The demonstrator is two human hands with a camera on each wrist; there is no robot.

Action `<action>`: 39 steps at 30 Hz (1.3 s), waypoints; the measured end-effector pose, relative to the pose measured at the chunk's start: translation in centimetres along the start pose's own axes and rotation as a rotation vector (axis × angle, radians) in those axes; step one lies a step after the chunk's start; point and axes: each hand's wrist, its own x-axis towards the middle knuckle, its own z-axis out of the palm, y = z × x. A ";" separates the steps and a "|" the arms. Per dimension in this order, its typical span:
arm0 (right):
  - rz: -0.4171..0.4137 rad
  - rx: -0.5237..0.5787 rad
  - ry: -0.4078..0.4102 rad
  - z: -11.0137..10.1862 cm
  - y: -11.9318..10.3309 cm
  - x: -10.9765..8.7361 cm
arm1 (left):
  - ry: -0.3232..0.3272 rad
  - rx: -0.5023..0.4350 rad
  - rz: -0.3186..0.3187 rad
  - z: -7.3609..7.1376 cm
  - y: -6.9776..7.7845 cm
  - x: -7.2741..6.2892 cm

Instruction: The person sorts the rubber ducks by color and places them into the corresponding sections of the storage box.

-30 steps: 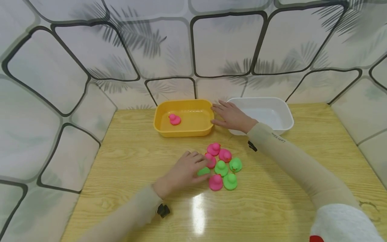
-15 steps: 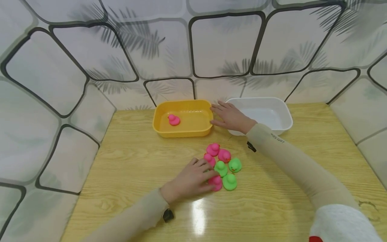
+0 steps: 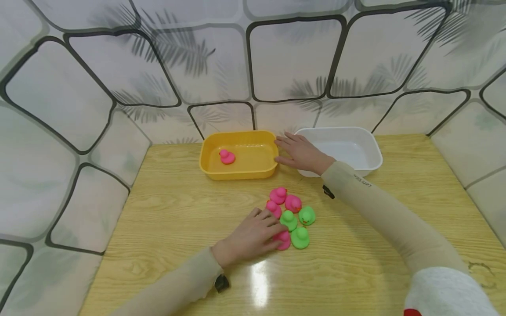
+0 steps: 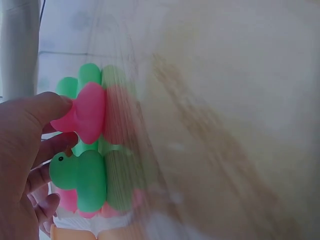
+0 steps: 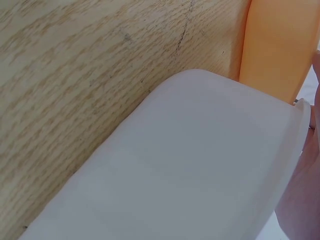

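In the head view my left hand reaches over the near-left side of a cluster of rubber ducks on the table. The left wrist view shows its thumb and index finger pinching a pink rubber duck. Beside the other fingers sits a green duck, hidden under the hand in the head view. More green ducks and pink ducks lie close around. My right hand has its fingers extended, resting across the white basin's left rim, with fingertips at the yellow basin's right rim.
One pink duck sits inside the yellow basin. Both basins stand side by side at the back of the wooden table, against a patterned wall. My right forearm crosses the table's right side.
My left hand has shifted right and slightly nearer, from over a green duck to the near pink duck, and its thumb and finger have closed on it. The right hand stays put.
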 end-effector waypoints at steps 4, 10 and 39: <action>0.000 -0.008 -0.002 0.1 0.1 0.0 | 0.012 -0.017 0.003 -0.1 0.2 -0.1; 0.002 -0.003 0.002 0.3 0.2 0.1 | 0.054 -0.031 0.014 -0.3 0.4 -0.2; 0.001 -0.017 -0.004 0.2 0.1 0.0 | 0.220 0.026 -0.117 -5.7 -4.9 -0.2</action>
